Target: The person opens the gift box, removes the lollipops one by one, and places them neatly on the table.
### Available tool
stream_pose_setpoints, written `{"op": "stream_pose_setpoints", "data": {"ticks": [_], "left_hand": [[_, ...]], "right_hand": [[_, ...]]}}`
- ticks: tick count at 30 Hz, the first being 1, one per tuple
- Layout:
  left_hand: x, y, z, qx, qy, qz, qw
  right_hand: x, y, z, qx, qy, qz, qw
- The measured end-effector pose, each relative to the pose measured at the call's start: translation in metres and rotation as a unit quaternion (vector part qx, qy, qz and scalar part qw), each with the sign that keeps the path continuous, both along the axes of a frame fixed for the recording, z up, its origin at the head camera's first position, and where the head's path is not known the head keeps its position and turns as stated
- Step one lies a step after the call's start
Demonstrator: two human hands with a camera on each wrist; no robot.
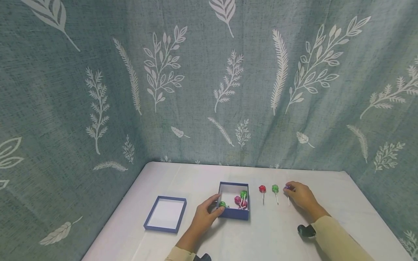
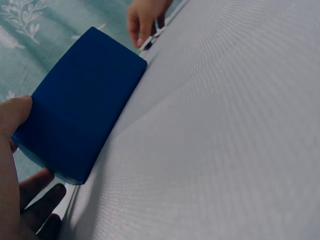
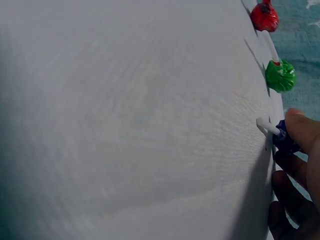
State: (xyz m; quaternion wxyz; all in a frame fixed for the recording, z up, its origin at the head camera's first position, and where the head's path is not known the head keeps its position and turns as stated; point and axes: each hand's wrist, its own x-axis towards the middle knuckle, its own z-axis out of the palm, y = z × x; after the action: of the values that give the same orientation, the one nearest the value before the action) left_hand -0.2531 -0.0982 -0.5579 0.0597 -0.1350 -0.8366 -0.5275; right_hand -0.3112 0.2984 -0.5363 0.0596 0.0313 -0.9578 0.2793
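A dark blue open box (image 1: 233, 214) stands on the table with several lollipops inside, green and pink-red. My left hand (image 1: 202, 217) holds its left front corner, thumb at the front wall and fingers along the left side. In the left wrist view the box's outer blue face (image 2: 85, 100) fills much of the upper left. To the right of the box, my right hand (image 1: 302, 196) pinches a dark blue lollipop (image 3: 286, 140) by its wrapped head between thumb and fingers. Its white stick points toward me. A green lollipop (image 1: 275, 189) and a red lollipop (image 1: 262, 189) lie beside it in a row.
The box's lid (image 1: 162, 229), blue-rimmed with a white inside, lies at the left on the white table (image 1: 261, 239). A green leaf-patterned curtain (image 1: 202, 90) hangs behind the table and along its sides.
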Motion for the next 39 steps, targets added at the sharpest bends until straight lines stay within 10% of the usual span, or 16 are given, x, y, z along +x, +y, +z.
{"op": "stream_pose_setpoints", "data": {"ticks": [39], "left_hand": [[-0.001, 0.000, -0.001, -0.007, -0.008, 0.002, 0.9999]], "right_hand": [[0.002, -0.002, 0.007, 0.006, 0.009, 0.021, 0.9997]]}}
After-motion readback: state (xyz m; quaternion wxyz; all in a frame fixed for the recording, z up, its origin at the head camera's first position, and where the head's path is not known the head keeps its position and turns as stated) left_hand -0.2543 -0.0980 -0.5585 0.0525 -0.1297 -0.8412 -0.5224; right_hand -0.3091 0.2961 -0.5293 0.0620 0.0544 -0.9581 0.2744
